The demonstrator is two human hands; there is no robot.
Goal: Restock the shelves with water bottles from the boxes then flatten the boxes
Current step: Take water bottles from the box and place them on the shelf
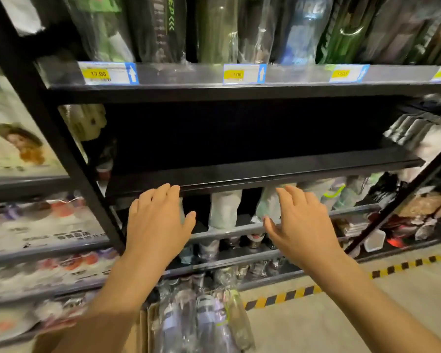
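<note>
Basically early on, judging by the head view. L hand (158, 222) and R hand (302, 225) both hover at the front lip of the middle black shelf (265, 171), palms down, fingers straight and spread, grasping nothing. L fingertips look to reach the lip and R ones are just beside it, but actual contact can't be told. No bottles visible on that shelf, tho its back is too dark to be sure, so it's prob the one to fill. Water bottles (204, 317), clear w/ plastic wrap, sit in the open cardboard box (138, 335) at the bottom of frame, between the forearms and below the hands. The box looks well stocked. Upper shelf (214, 89) w/ yellow price tags (98, 73) is packed w/ bagged goods; shelves below hold more items, too blurred to name. Left to do, as I judge it: pretty much everything, i.e. lift bottles out, line them up on the shelf, empty the box, then flatten it. Only one box seen.
</note>
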